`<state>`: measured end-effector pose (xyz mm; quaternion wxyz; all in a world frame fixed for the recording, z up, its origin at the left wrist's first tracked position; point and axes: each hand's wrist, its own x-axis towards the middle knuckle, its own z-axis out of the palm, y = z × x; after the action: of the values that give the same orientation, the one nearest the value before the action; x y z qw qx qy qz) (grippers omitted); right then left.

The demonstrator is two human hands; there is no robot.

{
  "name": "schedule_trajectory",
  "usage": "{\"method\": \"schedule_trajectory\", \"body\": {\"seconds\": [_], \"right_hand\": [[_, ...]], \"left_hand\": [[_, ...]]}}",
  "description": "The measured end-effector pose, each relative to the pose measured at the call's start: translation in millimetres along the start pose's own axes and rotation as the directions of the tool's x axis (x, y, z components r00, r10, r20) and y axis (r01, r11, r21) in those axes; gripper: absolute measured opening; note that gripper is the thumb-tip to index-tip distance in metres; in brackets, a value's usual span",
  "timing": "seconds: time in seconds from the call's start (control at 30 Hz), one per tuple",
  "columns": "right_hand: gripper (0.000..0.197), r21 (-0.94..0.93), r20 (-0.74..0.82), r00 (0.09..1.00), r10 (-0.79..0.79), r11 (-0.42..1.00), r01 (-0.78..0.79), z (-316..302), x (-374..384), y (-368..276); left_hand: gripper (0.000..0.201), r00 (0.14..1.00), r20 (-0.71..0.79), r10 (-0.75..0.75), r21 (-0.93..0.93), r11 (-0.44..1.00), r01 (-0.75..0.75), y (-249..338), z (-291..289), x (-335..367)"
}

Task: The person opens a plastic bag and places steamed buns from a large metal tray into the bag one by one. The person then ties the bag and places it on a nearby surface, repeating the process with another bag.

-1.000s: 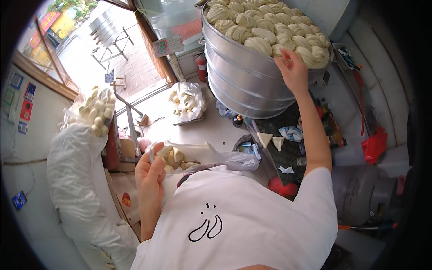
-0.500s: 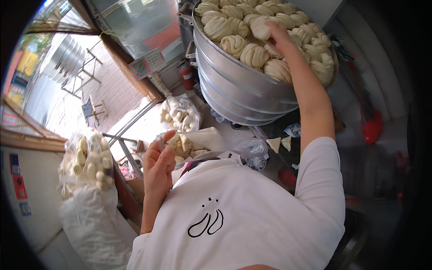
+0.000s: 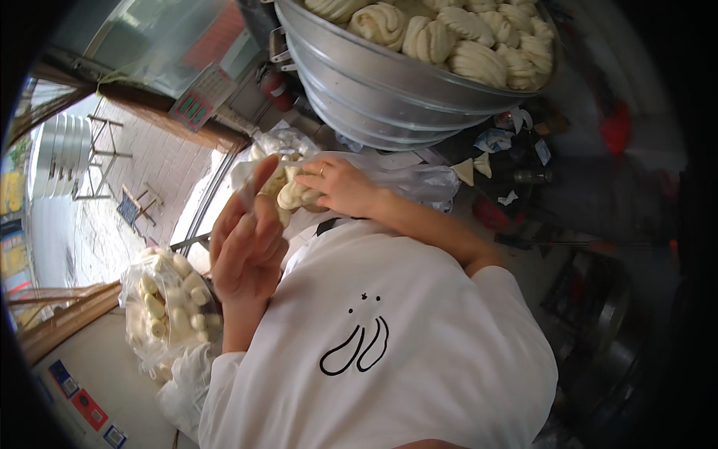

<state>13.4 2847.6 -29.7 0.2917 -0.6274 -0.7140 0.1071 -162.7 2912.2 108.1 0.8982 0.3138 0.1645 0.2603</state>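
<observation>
My left hand [image 3: 248, 251] pinches the edge of a clear plastic bag [image 3: 422, 179] and holds its mouth up in front of my chest. At that opening, my right hand [image 3: 348, 187] has its fingers on a pale twisted steamed bun [image 3: 293, 195]. More buns show inside the bag, partly hidden by my hands. Beyond it stands a large round metal steamer [image 3: 374, 93], its top layer filled with twisted steamed buns [image 3: 476, 63].
Bagged pale rolls [image 3: 168, 295] sit at the left, and another filled bag [image 3: 280, 141] lies past my hands. A digital scale [image 3: 202, 97] and a fire extinguisher [image 3: 275, 88] stand left of the steamer. Several white triangular pieces [image 3: 464, 171] lie to the right.
My right hand has come down from the steamer to the bag with a bun. My left hand still holds the bag's edge. The view has shifted, so the steamer sits higher.
</observation>
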Motion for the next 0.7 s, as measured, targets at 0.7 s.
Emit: {"method": "schedule_trajectory", "body": {"seconds": [0.7], "right_hand": [[0.090, -0.443, -0.355, 0.694, 0.627, 0.541, -0.715, -244, -62, 170]], "left_hand": [[0.058, 0.988, -0.129, 0.079, 0.196, 0.979, -0.053, -39, -27, 19]]}}
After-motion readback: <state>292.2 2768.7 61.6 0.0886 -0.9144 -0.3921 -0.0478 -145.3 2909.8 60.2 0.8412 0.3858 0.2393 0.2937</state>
